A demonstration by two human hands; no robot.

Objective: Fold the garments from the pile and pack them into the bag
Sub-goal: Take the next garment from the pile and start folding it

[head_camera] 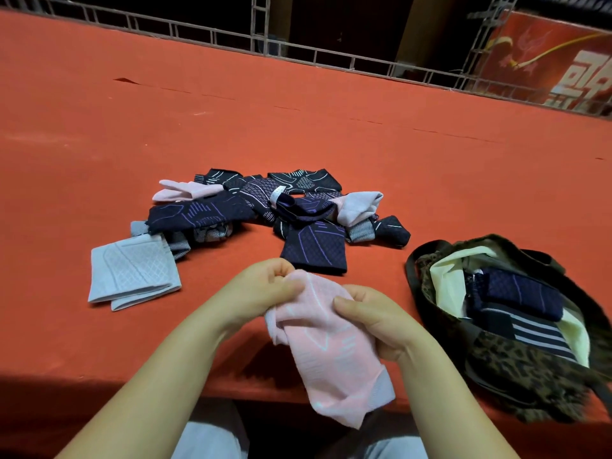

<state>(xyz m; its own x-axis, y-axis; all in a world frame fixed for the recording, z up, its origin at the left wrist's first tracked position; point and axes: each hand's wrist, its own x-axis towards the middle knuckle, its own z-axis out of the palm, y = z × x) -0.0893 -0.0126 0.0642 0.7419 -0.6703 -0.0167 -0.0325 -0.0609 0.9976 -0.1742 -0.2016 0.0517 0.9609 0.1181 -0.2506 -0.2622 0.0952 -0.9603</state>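
between left hand (265,286) and right hand (374,321) — pink garment (328,352), pinched, hanging

The bag (516,369) runs off the right edge, its far side unseen. The sock (331,346) hides the right hand's (381,323) fingers (only the thumb shows). The pile's (265,207) lower garments are buried; the banner's (563,61) lettering is cut off.
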